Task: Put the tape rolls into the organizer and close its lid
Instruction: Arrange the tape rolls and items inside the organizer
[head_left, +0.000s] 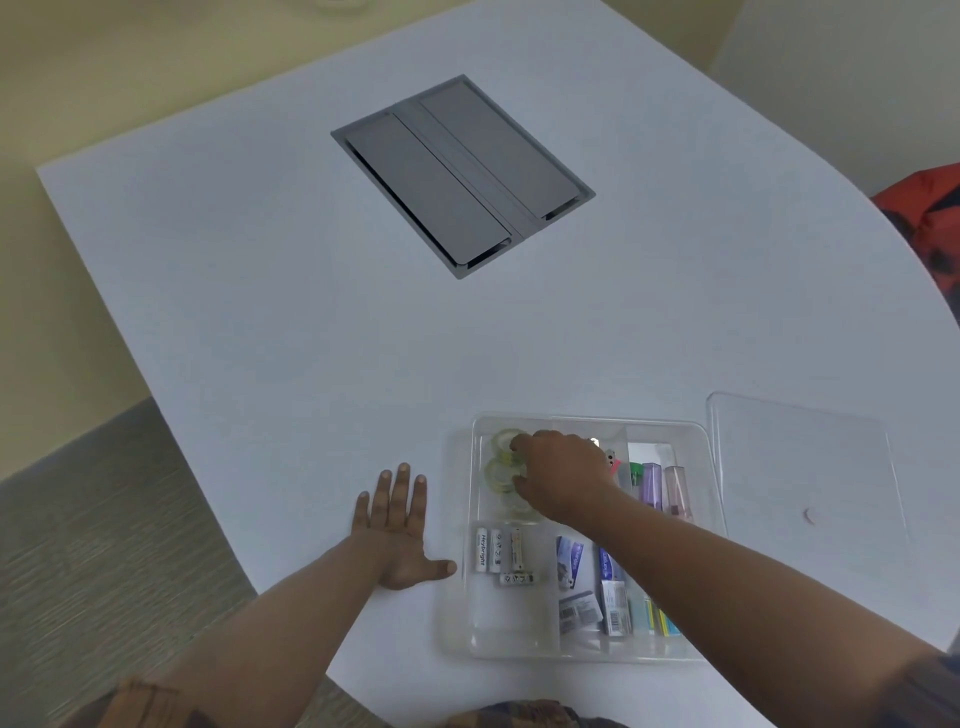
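From the head camera, a white tabletop (260, 312) with a curved right edge fills most of the view, and a grey double-flap cable hatch (462, 176) is set into it well beyond the work area. Near the bottom right sits a clear plastic organizer (696, 436), open, divided into compartments. Its clear lid (805, 467) lies flat on the tabletop just beside the organizer's right wall.

The right hand (566, 478) reaches into the organizer's far-left compartment, where the tape rolls (501, 475) lie: clear, greenish rolls lined up one behind the other. The fingers (519, 444) are curled down over the rolls, thumb toward the near side and fingertips on the far roll; they touch the tape, but whether they actually grip a roll cannot be told, since the hand covers the contact.

The left hand (397, 530) rests flat on the tabletop just left of the organizer, palm down, fingers spread and holding nothing, with the thumb pointing toward the organizer's left wall.

In the compartment nearer the person, white batteries (501, 553) lie side by side, one more lying crosswise below them. To the right are small printed packets (571, 564), and in the far-right compartment stand pale purple and pink containers (662, 486), partly hidden by the right forearm.

A red and dark patterned object (930, 208) shows at the right edge.
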